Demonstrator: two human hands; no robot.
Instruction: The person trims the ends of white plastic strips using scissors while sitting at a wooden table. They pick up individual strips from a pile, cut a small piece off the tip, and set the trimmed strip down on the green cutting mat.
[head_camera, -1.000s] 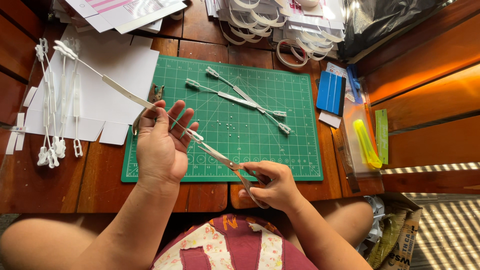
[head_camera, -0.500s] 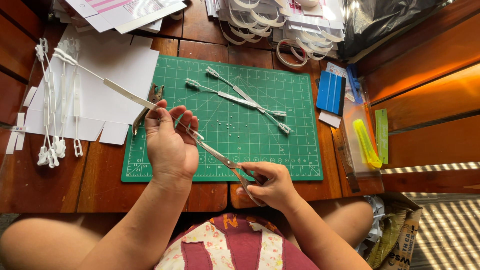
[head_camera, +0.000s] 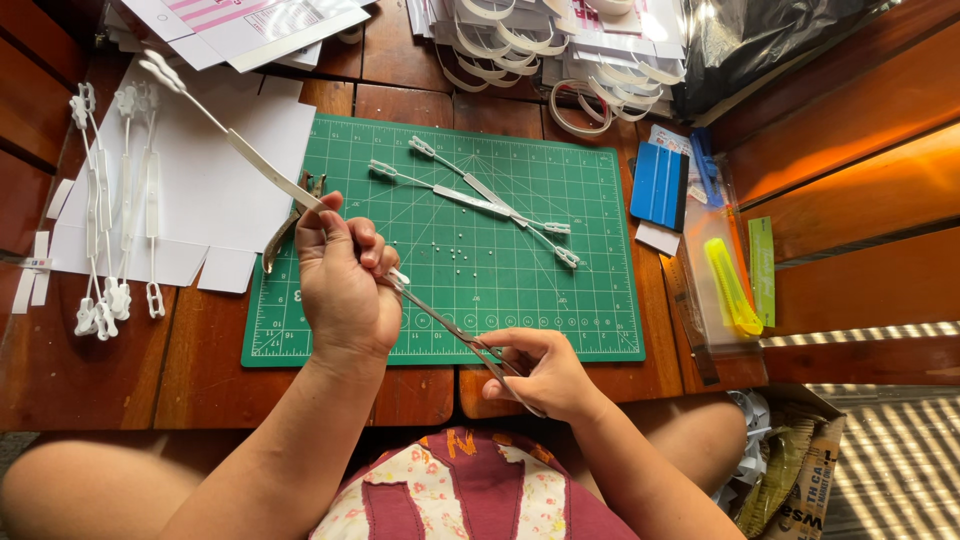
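My left hand (head_camera: 345, 285) is closed around the middle of a long white plastic strap (head_camera: 255, 165). The strap runs diagonally from the upper left, over the green cutting mat (head_camera: 560, 300), down to my right hand (head_camera: 545, 375). My right hand pinches the strap's thin lower end at the table's front edge. Metal pliers (head_camera: 288, 228) lie on the mat's left edge, just behind my left hand. Two more white straps (head_camera: 470, 198) lie crossed on the middle of the mat.
Several finished white straps (head_camera: 110, 210) lie on white paper (head_camera: 215, 195) at the left. A blue scraper (head_camera: 660, 185), a yellow cutter (head_camera: 730, 290) and a green ruler (head_camera: 762, 270) sit right of the mat. Stacked white strips (head_camera: 560, 50) and a black bag (head_camera: 770, 40) are behind.
My left hand's fingers, spread one second ago, have closed around the strap and the hand has shifted slightly right. My right hand has stayed on the strap's lower end.
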